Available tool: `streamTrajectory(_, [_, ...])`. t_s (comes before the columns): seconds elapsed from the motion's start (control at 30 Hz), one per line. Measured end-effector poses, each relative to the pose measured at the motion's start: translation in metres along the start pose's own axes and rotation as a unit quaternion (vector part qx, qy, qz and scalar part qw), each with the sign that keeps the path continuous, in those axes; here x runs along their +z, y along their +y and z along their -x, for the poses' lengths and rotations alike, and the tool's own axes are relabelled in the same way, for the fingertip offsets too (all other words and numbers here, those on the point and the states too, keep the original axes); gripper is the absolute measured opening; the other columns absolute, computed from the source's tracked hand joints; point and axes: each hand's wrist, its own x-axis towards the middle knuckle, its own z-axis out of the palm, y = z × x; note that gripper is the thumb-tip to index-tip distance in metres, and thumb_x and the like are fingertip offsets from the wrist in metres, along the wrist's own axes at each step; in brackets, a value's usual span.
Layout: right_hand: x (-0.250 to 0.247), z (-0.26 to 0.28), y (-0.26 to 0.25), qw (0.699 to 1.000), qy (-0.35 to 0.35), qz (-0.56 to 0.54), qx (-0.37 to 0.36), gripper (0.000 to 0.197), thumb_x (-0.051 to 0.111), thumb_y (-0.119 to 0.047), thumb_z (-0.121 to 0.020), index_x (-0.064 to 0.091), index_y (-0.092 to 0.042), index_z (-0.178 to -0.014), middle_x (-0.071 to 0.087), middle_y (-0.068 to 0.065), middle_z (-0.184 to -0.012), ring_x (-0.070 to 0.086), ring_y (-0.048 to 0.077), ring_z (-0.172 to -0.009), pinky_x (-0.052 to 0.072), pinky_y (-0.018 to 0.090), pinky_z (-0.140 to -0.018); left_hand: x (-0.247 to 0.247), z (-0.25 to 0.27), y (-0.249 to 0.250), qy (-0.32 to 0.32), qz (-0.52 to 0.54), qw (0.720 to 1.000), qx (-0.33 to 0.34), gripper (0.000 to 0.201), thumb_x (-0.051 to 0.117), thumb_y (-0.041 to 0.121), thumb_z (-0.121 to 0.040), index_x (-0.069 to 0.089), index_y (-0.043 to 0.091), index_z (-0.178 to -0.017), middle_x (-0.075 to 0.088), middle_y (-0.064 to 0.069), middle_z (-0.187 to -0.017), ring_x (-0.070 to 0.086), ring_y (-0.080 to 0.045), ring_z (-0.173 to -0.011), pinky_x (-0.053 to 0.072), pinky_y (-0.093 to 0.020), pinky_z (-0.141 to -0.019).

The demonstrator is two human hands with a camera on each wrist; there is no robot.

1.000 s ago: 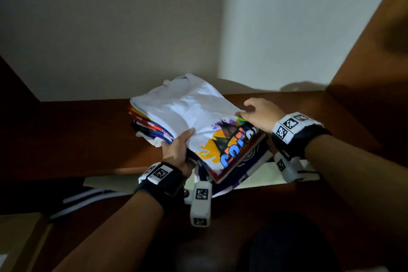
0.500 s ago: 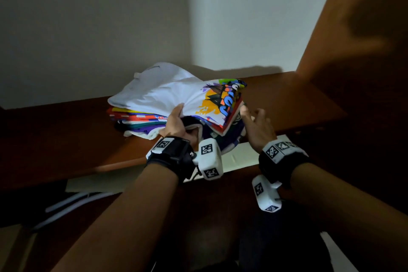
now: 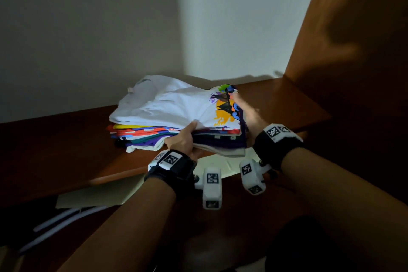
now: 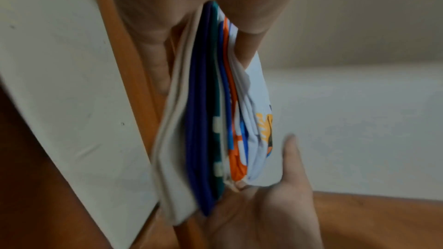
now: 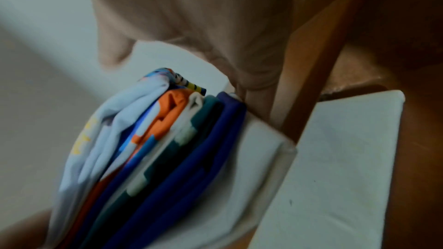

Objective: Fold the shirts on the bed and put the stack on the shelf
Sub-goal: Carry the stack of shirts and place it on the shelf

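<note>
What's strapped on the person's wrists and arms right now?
Each wrist carries a black strap: left wrist band, right wrist band. Both bear white plates printed with black square markers. A white camera pod with the same markers hangs under each wrist. Forearms are bare, no sleeves.

One stack of folded shirts point(image 3: 176, 117), one wooden shelf point(image 3: 66, 139), two hands.

The stack shows roughly six or seven colour layers at its near edge: white on top, then yellow, orange-red, teal, purple and a pale bottom one; exact count unclear. One left hand point(image 3: 183, 141) and one right hand point(image 3: 251, 117) are at the stack's near-right corner. One white sheet point(image 3: 229, 163) lies below the shelf.
</note>
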Motion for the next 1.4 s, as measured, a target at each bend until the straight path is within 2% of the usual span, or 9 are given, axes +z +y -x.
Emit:
streamTrajectory(0.07, [-0.003, -0.013, -0.011, 0.999, 0.031, 0.034, 0.002, 0.132, 0.095, -0.056, -0.039, 0.029, -0.030, -0.150, 0.060, 0.006, -0.128, 0.068, 0.032, -0.098, 0.055, 0.054, -0.087, -0.007, 0.012, 0.004, 0.009, -0.079, 0.997, 0.003, 0.040, 0.079, 0.037, -0.080, 0.070, 0.010, -0.109, 0.076, -0.013, -0.091, 0.074, -0.029, -0.074, 0.060, -0.043, -0.060])
streamTrajectory(0.23, [-0.006, 0.018, -0.054, 0.973, 0.109, 0.180, -0.091, 0.075, 0.080, -0.014, -0.077, 0.037, -0.007, -0.137, 0.051, 0.008, -0.123, 0.053, 0.022, -0.102, 0.039, 0.022, -0.076, -0.037, 0.034, 0.034, 0.023, -0.322, 0.940, 0.108, 0.030, 0.072, 0.032, -0.087, 0.069, 0.003, -0.091, 0.070, -0.010, -0.072, 0.058, -0.018, -0.042, 0.042, -0.028, -0.047])
streamTrajectory(0.4, [-0.023, 0.000, -0.057, 0.927, 0.110, 0.313, -0.173, 0.037, 0.074, -0.020, -0.075, 0.058, -0.004, -0.104, 0.057, 0.008, -0.089, 0.052, 0.023, -0.080, 0.036, 0.023, -0.065, -0.052, 0.032, 0.058, 0.076, -0.547, 0.696, 0.459, 0.015, 0.068, 0.032, -0.089, 0.068, 0.021, -0.079, 0.066, 0.008, -0.071, 0.062, -0.016, -0.069, 0.049, -0.031, -0.063])
streamTrajectory(0.57, [-0.013, 0.001, -0.051, 0.718, 0.221, 0.587, -0.303, 0.053, 0.047, -0.035, -0.070, 0.058, -0.009, -0.115, 0.053, 0.016, -0.127, 0.051, 0.038, -0.111, 0.045, 0.044, -0.087, -0.037, 0.015, 0.070, 0.114, -0.617, 0.508, 0.591, 0.038, 0.051, 0.046, -0.088, 0.073, 0.016, -0.093, 0.067, -0.004, -0.090, 0.061, -0.034, -0.085, 0.046, -0.039, -0.073])
streamTrajectory(0.7, [0.014, 0.000, -0.060, 0.578, 0.155, 0.653, -0.464, 0.067, 0.048, -0.043, -0.076, 0.049, -0.019, -0.138, 0.044, 0.009, -0.148, 0.046, 0.032, -0.124, 0.036, 0.044, -0.091, -0.029, -0.002, 0.079, 0.102, -0.794, 0.443, 0.405, 0.066, 0.035, 0.071, -0.092, 0.043, 0.034, -0.146, 0.037, -0.002, -0.157, 0.030, -0.034, -0.145, 0.024, -0.053, -0.115])
streamTrajectory(0.87, [0.012, -0.020, -0.028, 0.591, 0.043, 0.699, -0.402, 0.078, 0.028, -0.073, -0.087, 0.039, -0.028, -0.150, 0.044, 0.016, -0.149, 0.042, 0.038, -0.135, 0.036, 0.049, -0.103, -0.042, -0.027, 0.076, 0.038, -0.858, 0.451, 0.244, 0.088, 0.011, 0.092, -0.079, -0.011, 0.049, -0.153, 0.003, -0.003, -0.169, 0.011, -0.034, -0.153, 0.015, -0.056, -0.121])
streamTrajectory(1.03, [0.003, -0.021, -0.030, 0.583, 0.039, 0.715, -0.385, 0.088, 0.023, -0.082, -0.084, 0.014, -0.032, -0.155, 0.024, 0.017, -0.159, 0.025, 0.035, -0.145, 0.026, 0.049, -0.113, -0.035, -0.030, 0.077, 0.053, -0.874, 0.444, 0.188, 0.101, 0.006, 0.101, -0.066, -0.013, 0.051, -0.151, 0.006, -0.006, -0.168, 0.020, -0.037, -0.150, 0.027, -0.058, -0.114])
streamTrajectory(1.3, [-0.006, -0.018, 0.002, 0.599, 0.053, 0.684, -0.413, 0.092, 0.018, -0.083, -0.083, 0.015, -0.027, -0.156, 0.007, 0.014, -0.164, 0.012, 0.039, -0.149, 0.020, 0.060, -0.113, -0.044, -0.033, 0.063, 0.060, -0.849, 0.463, 0.247, 0.104, 0.010, 0.100, -0.067, -0.010, 0.046, -0.152, 0.006, -0.009, -0.167, 0.014, -0.037, -0.151, 0.023, -0.058, -0.118])
streamTrajectory(1.4, [-0.016, -0.007, 0.004, 0.567, 0.041, 0.683, -0.458, 0.096, 0.028, -0.085, -0.081, 0.026, -0.025, -0.155, 0.012, 0.014, -0.164, 0.017, 0.043, -0.147, 0.023, 0.062, -0.112, -0.051, -0.024, 0.065, 0.044, -0.854, 0.426, 0.295, 0.105, 0.011, 0.100, -0.069, -0.010, 0.042, -0.154, 0.000, -0.004, -0.168, 0.005, -0.033, -0.154, 0.014, -0.060, -0.120])
